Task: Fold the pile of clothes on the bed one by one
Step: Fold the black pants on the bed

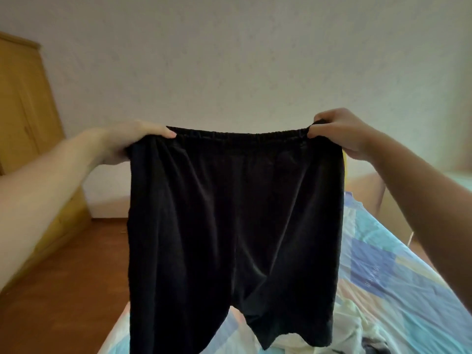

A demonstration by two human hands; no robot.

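A pair of black shorts point(235, 213) hangs spread out in front of me, held up by its elastic waistband. My left hand point(132, 140) grips the left end of the waistband, thumb on the front. At the right end, my right hand point(337, 134) pinches the band with curled fingers. The legs of the shorts dangle down over the bed point(398, 277), which has a sheet of blue, pink and pale patches. Pale crumpled clothes point(352, 325) lie on the bed behind the shorts, with a bit of dark cloth point(449, 344) at the lower right.
A wooden wardrobe point(25, 123) stands at the left against a plain wall. Brown wooden floor point(71, 290) lies left of the bed. A wooden piece of furniture point(367, 190) sits beyond the bed at the right.
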